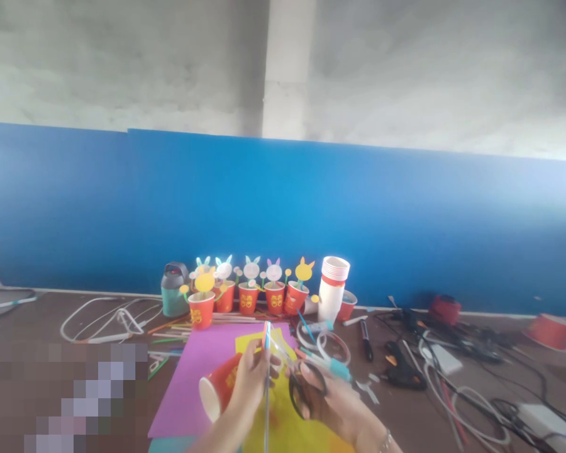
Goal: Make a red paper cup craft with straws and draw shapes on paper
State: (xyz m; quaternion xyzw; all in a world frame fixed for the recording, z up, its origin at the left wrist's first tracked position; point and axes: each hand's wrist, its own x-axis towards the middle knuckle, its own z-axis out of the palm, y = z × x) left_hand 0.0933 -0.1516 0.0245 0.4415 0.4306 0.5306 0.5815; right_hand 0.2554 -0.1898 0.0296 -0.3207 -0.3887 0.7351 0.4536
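Head view: left hand hides part of the red cup

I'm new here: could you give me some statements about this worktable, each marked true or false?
The right hand holds scissors. True.
Only one hand holds something. False: the left hand grips a long, thin item.
The tall white cup stack stands right of the rabbit-eared figures. True.
Every red cup stands upright. False: the red cup by the left hand lies on its side.
A green curtain hangs behind the figures. False: a blue partition stands there.
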